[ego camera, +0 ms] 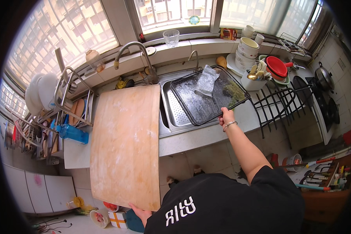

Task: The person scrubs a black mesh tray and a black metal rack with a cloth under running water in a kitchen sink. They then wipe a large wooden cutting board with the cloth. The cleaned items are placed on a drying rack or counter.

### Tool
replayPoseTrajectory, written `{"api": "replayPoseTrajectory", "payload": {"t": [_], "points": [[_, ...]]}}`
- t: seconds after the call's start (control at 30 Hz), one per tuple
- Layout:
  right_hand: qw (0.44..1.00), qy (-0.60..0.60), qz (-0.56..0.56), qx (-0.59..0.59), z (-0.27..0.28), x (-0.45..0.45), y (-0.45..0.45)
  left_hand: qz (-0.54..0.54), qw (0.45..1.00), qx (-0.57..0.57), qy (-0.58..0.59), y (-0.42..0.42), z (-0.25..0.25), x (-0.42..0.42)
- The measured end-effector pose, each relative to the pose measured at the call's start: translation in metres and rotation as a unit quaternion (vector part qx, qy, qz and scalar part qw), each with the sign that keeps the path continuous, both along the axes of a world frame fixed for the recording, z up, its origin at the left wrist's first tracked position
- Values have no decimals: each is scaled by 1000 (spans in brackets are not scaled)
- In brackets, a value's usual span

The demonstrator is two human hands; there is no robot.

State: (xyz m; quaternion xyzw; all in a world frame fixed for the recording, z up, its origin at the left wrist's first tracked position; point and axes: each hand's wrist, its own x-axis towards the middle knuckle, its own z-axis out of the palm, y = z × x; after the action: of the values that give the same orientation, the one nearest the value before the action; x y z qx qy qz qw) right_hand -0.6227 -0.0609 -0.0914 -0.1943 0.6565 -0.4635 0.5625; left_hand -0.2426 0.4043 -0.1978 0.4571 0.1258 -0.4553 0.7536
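Observation:
My right hand (227, 117) grips the near edge of a black baking tray (190, 106), which rests tilted over the stainless steel sink (177, 114). On the tray lies a crumpled silvery sheet or packet (207, 81); its exact kind is unclear. At the bottom of the view, my left hand (140, 213) holds the near edge of a large wooden board (125, 140) dusted with white patches. That board spans the counter left of the basin and juts well past the counter's front edge. Most of the left fingers are hidden under the wood.
Behind the sink stand a tall faucet (134, 44) and a smaller one (195, 57). A blue bottle (73, 134) lies left of the board by a metal rack (76, 108). Stacked bowls (245, 54), a utensil holder (254, 82) and black wire racks (276, 102) occupy the right.

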Motion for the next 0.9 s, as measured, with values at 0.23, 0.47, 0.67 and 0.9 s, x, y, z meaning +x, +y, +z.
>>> {"api": "replayPoseTrajectory", "payload": {"t": [0.23,0.47,0.67,0.9], "points": [[996,-32,-78,-4,-18,11,-33,33,998,-3,44,4,-8,0],[992,-37,-122,13,-49,-9,-64,90,995,23,34,-13,8,-8],[990,-126,-61,23,-81,-23,-55,183,981,29,55,-20,10,-9],[984,-165,12,67,-85,-23,-33,177,983,14,57,-23,24,-15]]}}
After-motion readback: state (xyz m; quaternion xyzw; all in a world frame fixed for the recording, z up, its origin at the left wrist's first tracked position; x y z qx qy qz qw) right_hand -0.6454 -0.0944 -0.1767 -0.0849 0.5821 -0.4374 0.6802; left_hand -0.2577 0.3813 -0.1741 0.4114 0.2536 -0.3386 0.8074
